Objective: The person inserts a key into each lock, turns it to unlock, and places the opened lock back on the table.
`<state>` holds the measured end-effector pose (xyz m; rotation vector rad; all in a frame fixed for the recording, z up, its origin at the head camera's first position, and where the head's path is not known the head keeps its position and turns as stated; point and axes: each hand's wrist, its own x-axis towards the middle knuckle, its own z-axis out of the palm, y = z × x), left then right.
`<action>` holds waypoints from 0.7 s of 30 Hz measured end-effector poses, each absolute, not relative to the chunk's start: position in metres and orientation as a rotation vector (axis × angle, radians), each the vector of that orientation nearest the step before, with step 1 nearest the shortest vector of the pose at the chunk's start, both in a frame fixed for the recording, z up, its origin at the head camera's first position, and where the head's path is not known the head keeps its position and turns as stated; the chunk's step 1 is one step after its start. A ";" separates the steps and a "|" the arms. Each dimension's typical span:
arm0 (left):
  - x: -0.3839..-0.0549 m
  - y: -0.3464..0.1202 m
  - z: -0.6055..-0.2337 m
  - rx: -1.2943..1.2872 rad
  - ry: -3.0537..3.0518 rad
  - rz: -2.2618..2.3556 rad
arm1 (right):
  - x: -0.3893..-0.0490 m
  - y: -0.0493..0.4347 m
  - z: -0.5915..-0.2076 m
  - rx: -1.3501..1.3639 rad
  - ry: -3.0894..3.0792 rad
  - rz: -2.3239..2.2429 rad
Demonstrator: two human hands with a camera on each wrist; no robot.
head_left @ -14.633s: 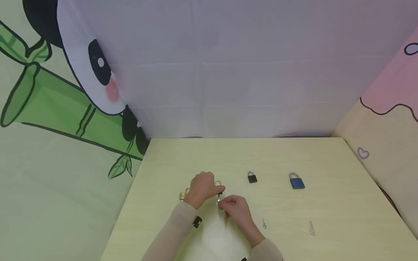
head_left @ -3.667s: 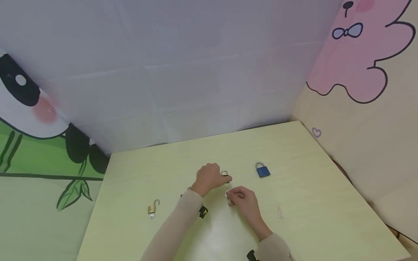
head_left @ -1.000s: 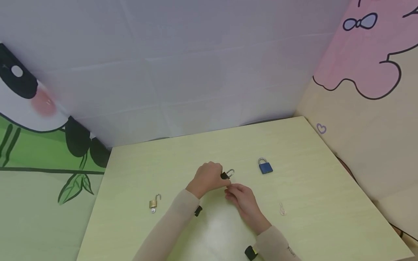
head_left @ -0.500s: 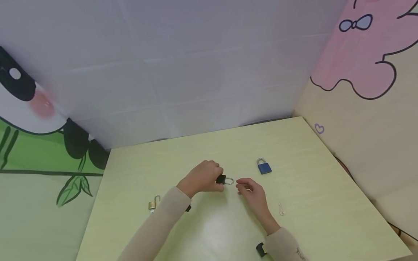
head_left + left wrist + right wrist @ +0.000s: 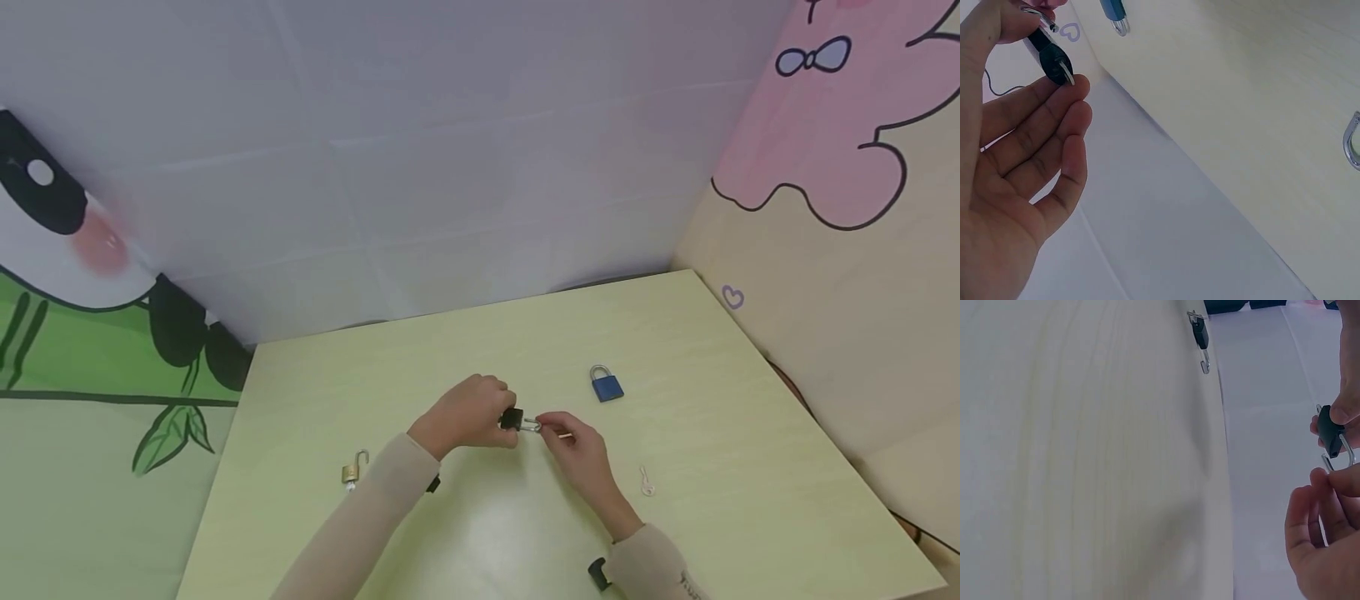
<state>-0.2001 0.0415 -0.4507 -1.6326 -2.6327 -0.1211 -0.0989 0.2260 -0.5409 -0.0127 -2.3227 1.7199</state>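
My left hand (image 5: 468, 412) grips a small black padlock (image 5: 512, 418) by its body, above the table, its shackle pointing right. A key (image 5: 1068, 73) protrudes from the padlock's bottom in the left wrist view. My right hand (image 5: 581, 450) pinches the rounded end of the silver shackle (image 5: 1349, 450) between thumb and forefinger. One leg of that shackle stands free of the body in the right wrist view. Left of the hands lies a brass padlock (image 5: 350, 473) with its shackle raised and a key in it.
A blue padlock (image 5: 607, 387) with a seated shackle lies farther back on the pale table (image 5: 322, 375). A loose key (image 5: 647, 483) lies to the right. Another dark padlock (image 5: 1200, 334), shackle raised, shows in the right wrist view; the left forearm hides it in the head view.
The left hand has raised the black padlock and turned its shackle rightward. The right hand has left the key side, moved right, and now pinches the shackle, from which it was apart half a second ago.
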 end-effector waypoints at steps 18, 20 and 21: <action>-0.200 0.049 -0.460 -1.478 -2.673 -0.048 | -0.093 0.227 -0.542 -0.055 -2.336 1.812; -0.199 0.050 -0.461 -1.473 -2.684 -0.049 | -0.092 0.227 -0.541 -0.054 -2.331 1.811; -0.199 0.050 -0.462 -1.469 -2.692 -0.049 | -0.092 0.227 -0.541 -0.053 -2.333 1.807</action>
